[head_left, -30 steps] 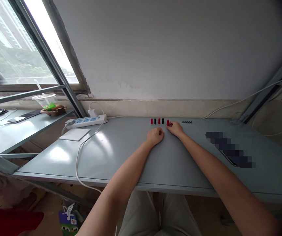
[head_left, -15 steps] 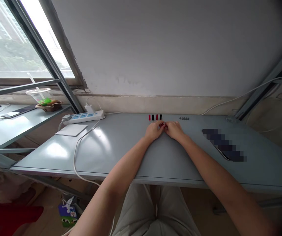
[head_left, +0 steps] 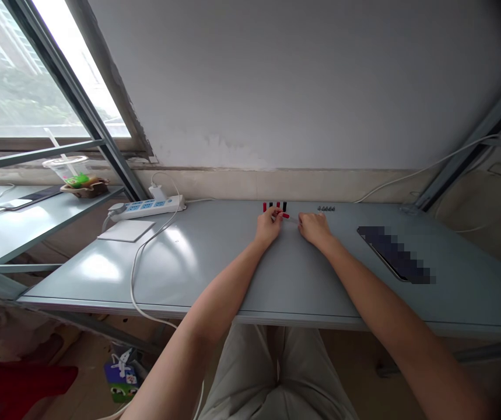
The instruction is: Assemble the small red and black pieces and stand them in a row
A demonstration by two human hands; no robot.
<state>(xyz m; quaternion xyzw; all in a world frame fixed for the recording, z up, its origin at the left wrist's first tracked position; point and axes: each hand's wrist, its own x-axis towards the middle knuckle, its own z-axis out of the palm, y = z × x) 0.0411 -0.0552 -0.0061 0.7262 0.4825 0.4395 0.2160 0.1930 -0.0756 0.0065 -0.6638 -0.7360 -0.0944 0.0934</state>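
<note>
Red shows at the centre of the frame, where a small red piece (head_left: 286, 216) sits pinched in the fingers of the left hand (head_left: 268, 227), its end pointing toward the right of the frame. Just right of it is the right hand (head_left: 315, 227), knuckles up and fingers curled inward; a faint pale streak (head_left: 293, 219) runs between the red piece and these fingers, too blurred to name, and whether they grip it I cannot tell. The two hands are near each other but apart, above the grey tabletop (head_left: 215, 268). Right behind the left hand, toward the wall, stands a row of short cylinders (head_left: 284, 206), red and black by turns, partly hidden by the fingers. Right of centre, beyond the right hand, lies a line of small dark pieces (head_left: 326, 209). Farther into the right of the frame a dark, pixelated flat object (head_left: 392, 251) lies slantwise. Left of centre, a white power strip (head_left: 163, 204) rests near the wall, with a flat white square (head_left: 126, 231) in front of it.
</note>
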